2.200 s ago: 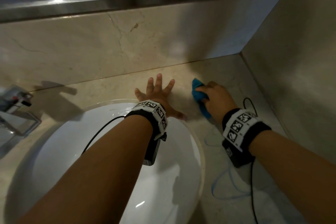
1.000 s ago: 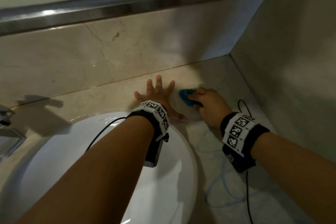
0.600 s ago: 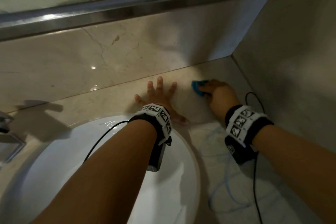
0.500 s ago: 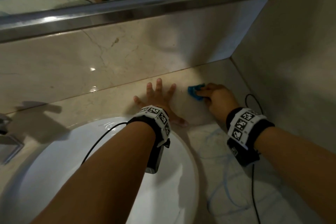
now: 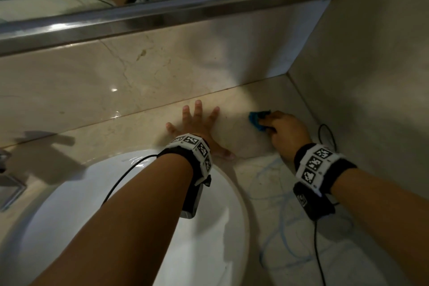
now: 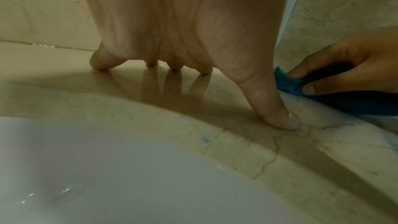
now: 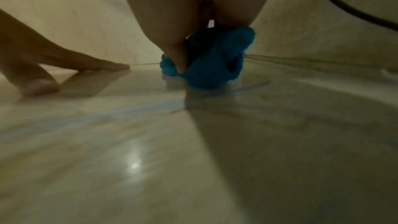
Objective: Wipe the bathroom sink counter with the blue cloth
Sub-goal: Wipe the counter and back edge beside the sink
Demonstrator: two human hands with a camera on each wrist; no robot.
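Observation:
My right hand (image 5: 282, 131) grips a bunched blue cloth (image 5: 256, 119) and presses it on the beige marble counter (image 5: 144, 132) near the back right corner. The right wrist view shows the blue cloth (image 7: 212, 62) balled under my curled fingers, touching the counter. My left hand (image 5: 197, 126) lies flat on the counter behind the white sink basin (image 5: 69, 216), fingers spread. In the left wrist view its fingertips (image 6: 284, 120) press the stone, with the cloth (image 6: 288, 86) just to the right.
Blue scribble marks (image 5: 283, 216) run over the counter right of the basin. A side wall (image 5: 371, 76) and the backsplash (image 5: 116, 81) close in the corner. A mirror with a metal frame (image 5: 139, 18) hangs above. A faucet part (image 5: 9, 190) shows at the left edge.
My right hand has rubbed the cloth back and forth on the counter, ending a little farther back and right. The left hand has stayed flat in place.

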